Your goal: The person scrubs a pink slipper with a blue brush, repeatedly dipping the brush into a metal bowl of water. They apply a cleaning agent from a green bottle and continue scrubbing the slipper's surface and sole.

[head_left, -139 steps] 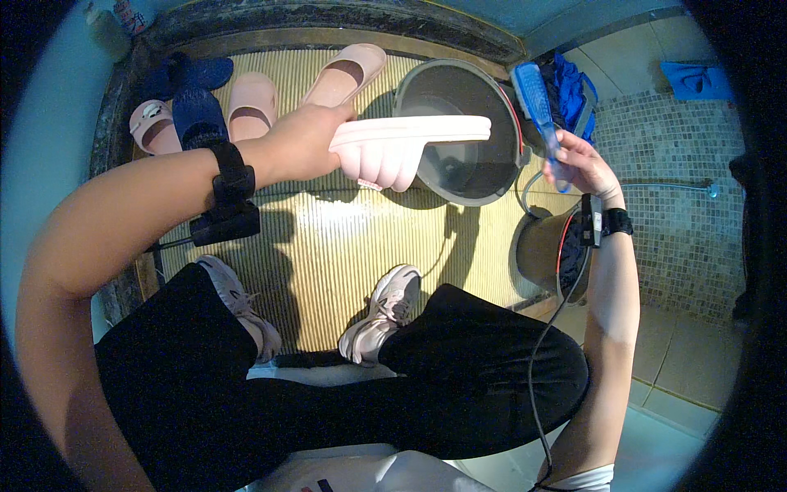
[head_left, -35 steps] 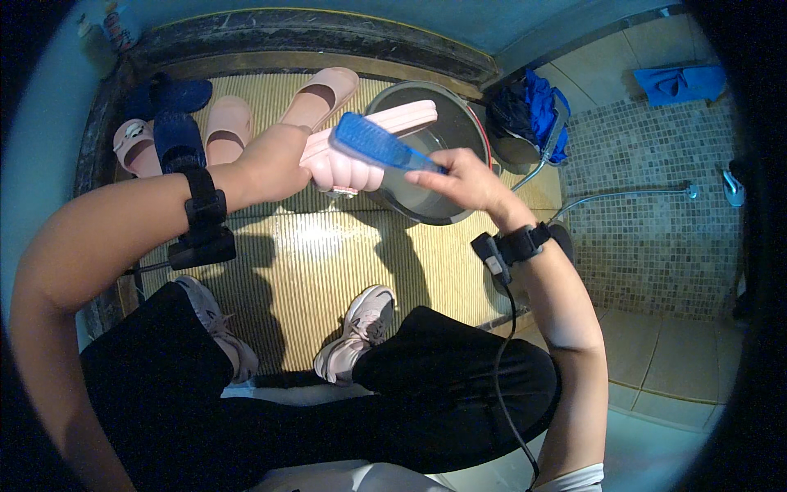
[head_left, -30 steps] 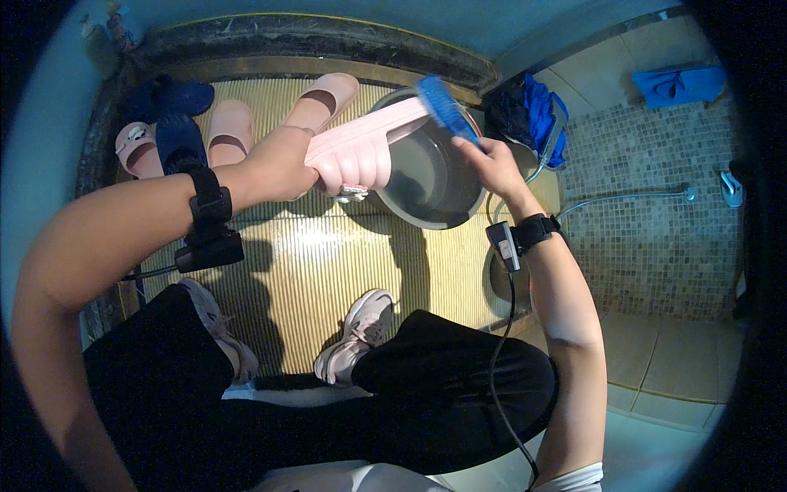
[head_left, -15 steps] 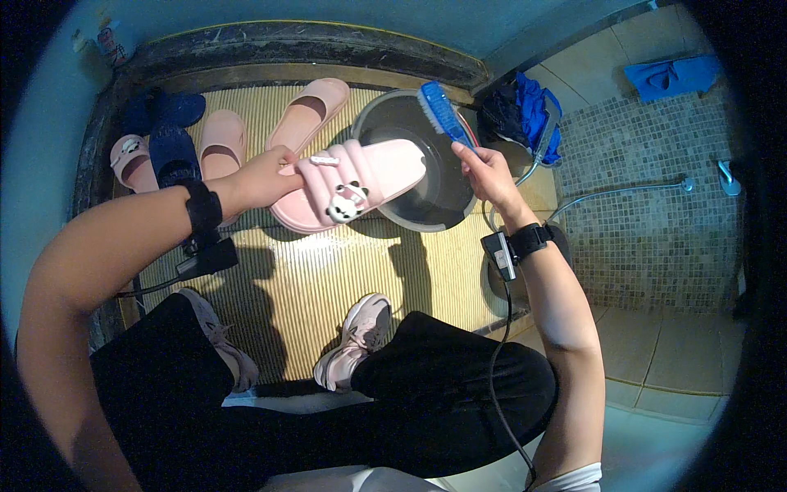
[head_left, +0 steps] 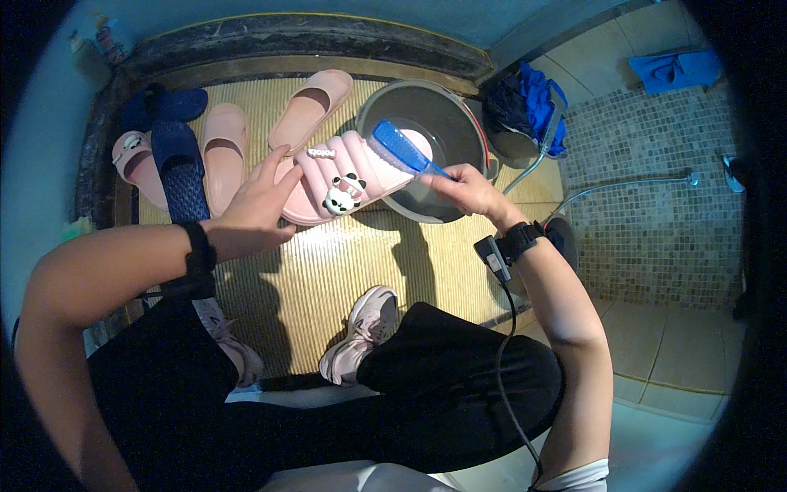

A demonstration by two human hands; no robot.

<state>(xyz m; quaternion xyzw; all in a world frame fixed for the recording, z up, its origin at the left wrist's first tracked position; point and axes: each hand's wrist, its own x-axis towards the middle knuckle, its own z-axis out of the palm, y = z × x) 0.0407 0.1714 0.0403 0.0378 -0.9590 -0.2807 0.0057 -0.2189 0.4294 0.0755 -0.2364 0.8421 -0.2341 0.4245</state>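
Note:
A pale pink slide slipper (head_left: 361, 168), with puffy straps and a panda charm, lies tilted with its toe end over the grey bucket (head_left: 471, 135). Spread around its heel, my left hand (head_left: 254, 201) is open, fingertips at the slipper's edge. In my right hand (head_left: 471, 193) is the handle of a blue scrub brush (head_left: 399, 148). The brush head sits over the toe end of the insole, bristles turned toward the slipper. The slipper partly covers the near left rim of the bucket.
Other pink slippers (head_left: 225, 156) and dark blue slippers (head_left: 176, 156) stand at left on the ribbed mat (head_left: 328, 271). A container of blue and dark cloth (head_left: 529, 107) stands right of the bucket. A shower hose (head_left: 615, 187) crosses the tiled floor (head_left: 648, 205).
My right hand has brought the brush down and left onto the slipper's toe end. My left hand's fingers have spread from their grip on the heel. The slipper has shifted slightly right.

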